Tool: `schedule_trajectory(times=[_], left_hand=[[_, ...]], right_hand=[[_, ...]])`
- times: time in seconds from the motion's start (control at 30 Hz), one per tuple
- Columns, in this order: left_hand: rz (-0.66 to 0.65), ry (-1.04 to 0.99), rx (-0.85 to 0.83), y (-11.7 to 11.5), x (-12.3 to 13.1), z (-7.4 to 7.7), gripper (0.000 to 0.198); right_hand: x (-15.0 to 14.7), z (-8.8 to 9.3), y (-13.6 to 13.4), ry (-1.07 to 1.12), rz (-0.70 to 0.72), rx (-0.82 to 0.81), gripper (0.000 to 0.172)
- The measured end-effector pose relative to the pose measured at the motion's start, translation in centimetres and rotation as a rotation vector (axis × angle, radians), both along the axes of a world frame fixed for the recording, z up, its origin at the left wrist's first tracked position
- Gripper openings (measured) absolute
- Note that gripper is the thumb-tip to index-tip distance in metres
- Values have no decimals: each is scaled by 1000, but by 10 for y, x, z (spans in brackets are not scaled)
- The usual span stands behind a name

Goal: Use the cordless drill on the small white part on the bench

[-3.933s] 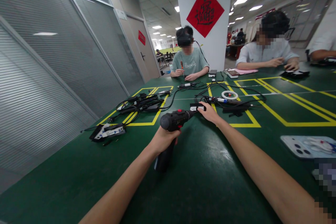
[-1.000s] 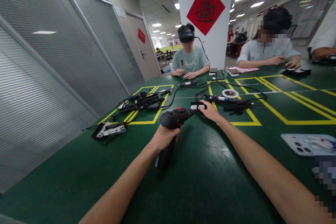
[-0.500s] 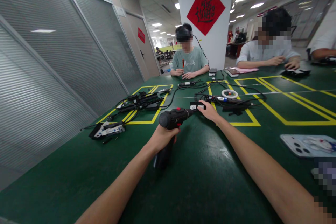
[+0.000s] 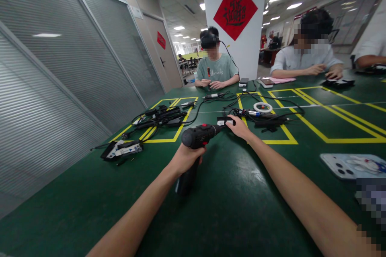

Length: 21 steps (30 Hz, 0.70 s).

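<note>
Little change against the earlier frames: left hand stays clenched round the handle of the black pistol-shaped cordless screwdriver with red switch, and right hand stays on the small black-and-white flat part on the green table. I judge this a steady hold on one spot, not a repositioning. The tool's nose runs forward-right from the left fist to the part at the right fingertips; whether those fingers pinch it or merely press cannot be told.
</note>
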<state>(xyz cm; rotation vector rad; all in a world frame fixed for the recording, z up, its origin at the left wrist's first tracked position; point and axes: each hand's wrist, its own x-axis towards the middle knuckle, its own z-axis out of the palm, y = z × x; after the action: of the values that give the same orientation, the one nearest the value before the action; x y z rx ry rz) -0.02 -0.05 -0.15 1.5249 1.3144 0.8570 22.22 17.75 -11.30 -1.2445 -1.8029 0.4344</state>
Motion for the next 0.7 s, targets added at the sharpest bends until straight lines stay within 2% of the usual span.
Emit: schedule_trajectory(times=[0.37, 0.7], left_hand=[[-41, -31, 77, 4, -5, -11, 39], [-25, -42, 61, 3, -5, -9, 39]], right_hand=[[-1, -2, 2, 8, -5, 19, 44], [0, -3, 3, 6, -10, 17, 44]])
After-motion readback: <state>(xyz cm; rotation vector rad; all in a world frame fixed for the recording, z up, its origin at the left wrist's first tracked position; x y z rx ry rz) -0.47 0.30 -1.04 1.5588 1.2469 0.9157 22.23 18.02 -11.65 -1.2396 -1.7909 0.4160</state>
